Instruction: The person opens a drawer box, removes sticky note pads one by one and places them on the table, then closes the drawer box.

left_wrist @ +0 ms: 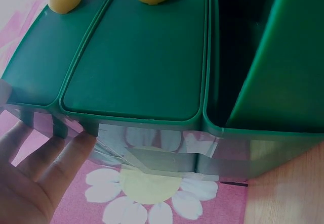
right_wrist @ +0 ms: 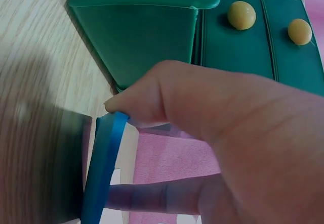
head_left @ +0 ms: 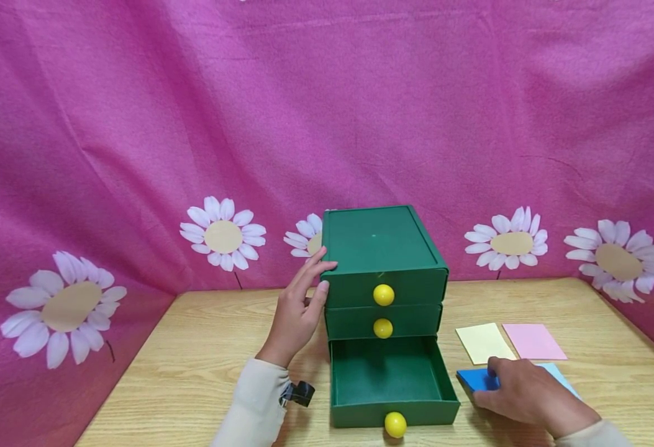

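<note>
A green drawer cabinet (head_left: 382, 242) with yellow round knobs has its bottom drawer (head_left: 385, 372) pulled out, with nothing inside. My left hand (head_left: 300, 307) rests on the cabinet's left side near the top front corner, its fingers (left_wrist: 66, 163) extended along the wall. To the right of the pulled-out drawer, my right hand (head_left: 530, 394) pinches a blue sticky note pad (head_left: 480, 379) between thumb and fingers. In the right wrist view, the blue pad (right_wrist: 104, 168) stands edge-on and tilted, with the thumb at one edge.
A pale yellow note pad (head_left: 484, 343) and a pink one (head_left: 535, 341) lie side by side behind my right hand. A light blue pad (head_left: 558, 377) shows partly beneath that hand. Behind the wooden table (head_left: 192, 372) hangs a pink cloth (head_left: 360, 112) with white flowers.
</note>
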`<state>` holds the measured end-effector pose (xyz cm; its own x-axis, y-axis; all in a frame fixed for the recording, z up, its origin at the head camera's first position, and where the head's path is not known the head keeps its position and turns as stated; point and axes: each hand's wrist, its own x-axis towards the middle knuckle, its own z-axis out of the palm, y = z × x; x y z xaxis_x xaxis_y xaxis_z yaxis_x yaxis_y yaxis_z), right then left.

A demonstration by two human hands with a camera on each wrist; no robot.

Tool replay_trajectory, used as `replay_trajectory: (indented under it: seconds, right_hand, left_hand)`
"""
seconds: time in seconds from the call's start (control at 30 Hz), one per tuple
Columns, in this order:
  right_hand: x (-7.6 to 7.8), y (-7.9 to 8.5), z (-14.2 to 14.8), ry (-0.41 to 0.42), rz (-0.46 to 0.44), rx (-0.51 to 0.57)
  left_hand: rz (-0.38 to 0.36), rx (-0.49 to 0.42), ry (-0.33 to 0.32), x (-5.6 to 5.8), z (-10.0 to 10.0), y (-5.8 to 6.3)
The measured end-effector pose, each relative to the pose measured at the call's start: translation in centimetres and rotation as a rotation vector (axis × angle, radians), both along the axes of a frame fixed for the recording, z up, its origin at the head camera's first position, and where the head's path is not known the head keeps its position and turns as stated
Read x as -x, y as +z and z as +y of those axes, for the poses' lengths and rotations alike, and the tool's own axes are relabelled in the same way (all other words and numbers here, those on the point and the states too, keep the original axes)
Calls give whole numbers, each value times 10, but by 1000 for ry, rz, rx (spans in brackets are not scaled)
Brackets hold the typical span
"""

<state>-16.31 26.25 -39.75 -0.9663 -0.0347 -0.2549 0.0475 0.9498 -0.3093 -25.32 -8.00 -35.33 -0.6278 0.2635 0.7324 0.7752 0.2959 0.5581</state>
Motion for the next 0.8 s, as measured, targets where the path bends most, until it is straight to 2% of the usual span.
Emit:
replay_trajectory:
  seconds: [0.17,0.47,0.8]
  right_hand:
    - [0,-2,-2,-3,-19,9]
    - [-2,-7,-4,34,8,-7]
    - [-4,-13,-8,45,4,-27]
  left_hand:
    - [5,-17,-6,-6,2,6]
    - [-5,9,-20,6,-2,-4]
    - [-20,14,-18,5,-3,-5]
